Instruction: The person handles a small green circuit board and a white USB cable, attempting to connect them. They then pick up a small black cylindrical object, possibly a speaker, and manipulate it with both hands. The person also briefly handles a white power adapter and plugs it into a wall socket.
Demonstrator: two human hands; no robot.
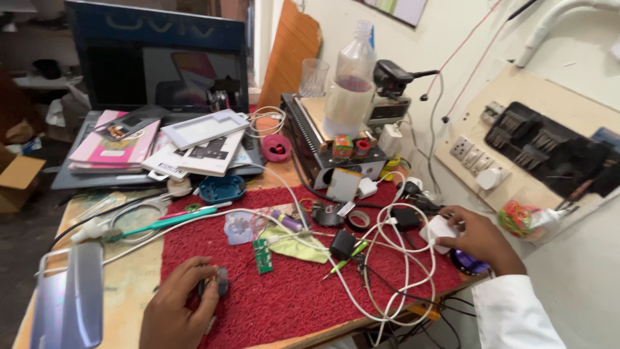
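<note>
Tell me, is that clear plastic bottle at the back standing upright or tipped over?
Upright. The plastic bottle stands on the metal box with its cap pointing up, beside an upright drinking glass.

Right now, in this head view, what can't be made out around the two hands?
- The small dark object under the left hand: the fingers cover most of it, so its kind is unclear.
- The white block in the right hand: partly covered by the fingers; charger or plug, cannot tell.
- The purple item: mostly hidden under the right hand.
- The phone: cut off by the bottom edge.
</note>
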